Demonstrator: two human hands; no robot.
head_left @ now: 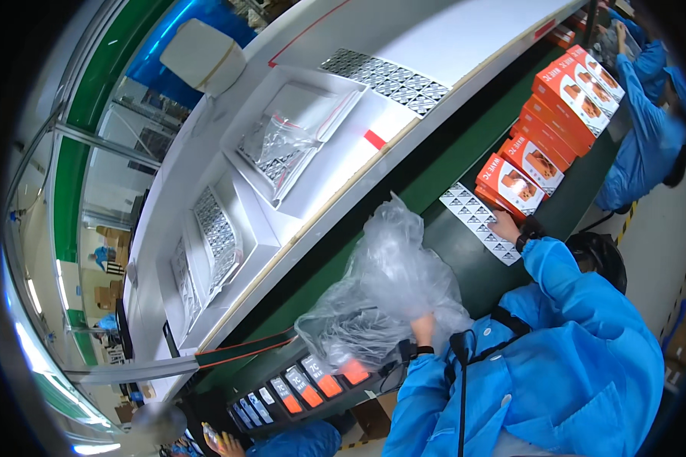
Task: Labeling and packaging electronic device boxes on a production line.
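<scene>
Head view: left hand (423,329) grips one clear plastic bag (385,293); right hand (504,225) flat on one sheet (476,217).

One view only, a head-worn fisheye camera looking steeply down and tilted, so the green conveyor belt (465,164) runs slantwise from lower left to upper right. The left hand (423,329) sits close below the lens near the lower middle, the right hand (504,225) a little beyond it, up and to the right. The white table (434,46) lies past both hands. Straight edges bow toward the dark rim; the far corners are probably too warped to read.
</scene>
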